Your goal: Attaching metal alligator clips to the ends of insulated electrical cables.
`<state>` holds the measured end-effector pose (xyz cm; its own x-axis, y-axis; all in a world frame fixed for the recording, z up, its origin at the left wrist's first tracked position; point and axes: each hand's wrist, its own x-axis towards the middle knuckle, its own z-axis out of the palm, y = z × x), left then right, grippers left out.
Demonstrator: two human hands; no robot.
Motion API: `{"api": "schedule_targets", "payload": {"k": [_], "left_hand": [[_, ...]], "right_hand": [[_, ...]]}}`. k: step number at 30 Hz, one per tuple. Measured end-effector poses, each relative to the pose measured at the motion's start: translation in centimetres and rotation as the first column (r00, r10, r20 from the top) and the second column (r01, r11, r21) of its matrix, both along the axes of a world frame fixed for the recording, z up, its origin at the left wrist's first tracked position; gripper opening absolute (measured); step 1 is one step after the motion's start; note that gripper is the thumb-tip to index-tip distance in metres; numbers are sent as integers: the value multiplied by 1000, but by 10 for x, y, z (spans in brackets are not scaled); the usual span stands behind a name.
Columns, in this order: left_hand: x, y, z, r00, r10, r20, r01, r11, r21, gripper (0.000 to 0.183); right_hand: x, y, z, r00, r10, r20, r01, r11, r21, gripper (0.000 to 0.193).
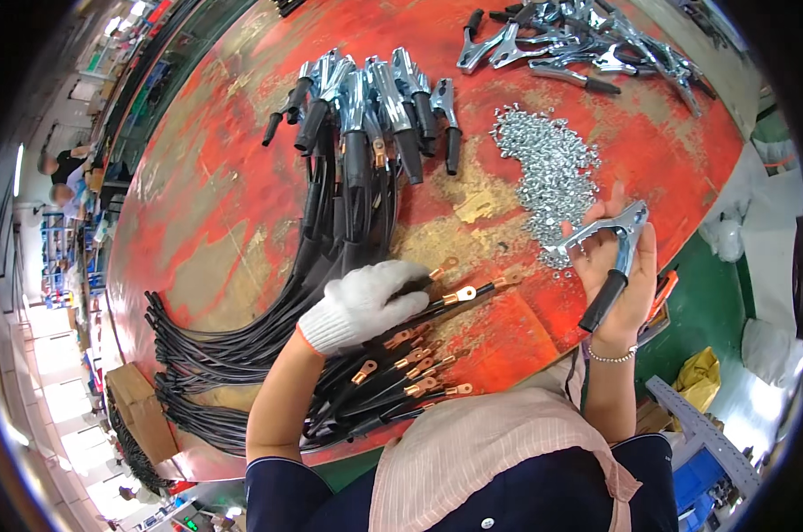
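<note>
My left hand (363,303), in a white knit glove, curls over black cables with copper ring lugs. One cable end with a copper lug (460,295) sticks out past its fingers. My right hand (621,288), bare with a beaded bracelet, holds a silver metal spring clamp (629,232) with a black handle sleeve, above the table's right side. More lug-ended cables (366,403) lie below the left hand. Beyond it, several clamps (355,102) joined to black cables are bunched together.
The red, worn round table (215,204) carries a pile of small silver fasteners (548,168) just beyond my right hand. Loose spring clamps (588,44) are heaped at the far right. A long bundle of black cables (215,346) bends leftward. A cardboard box (141,412) touches the left edge.
</note>
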<state>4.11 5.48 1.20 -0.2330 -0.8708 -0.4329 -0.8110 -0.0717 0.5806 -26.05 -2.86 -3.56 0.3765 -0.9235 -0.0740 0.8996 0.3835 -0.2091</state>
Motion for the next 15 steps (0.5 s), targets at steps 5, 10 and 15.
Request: {"api": "schedule_targets", "payload": {"k": [5,10,15], "left_hand": [[-1,-4,1,997,27,68,-24,999,-42,30],[18,10,-3,733,513,-447,-508,849,142,14],[2,-7,0,766,492,-414,-467,868,166,18]], "right_hand": [[-1,1,-13,999,19,41,-17,998,-54,46],[5,3,-16,1000,0,30,2,999,-54,43],[8,6,-24,1000,-5,-13,4,994,-113,45]]}}
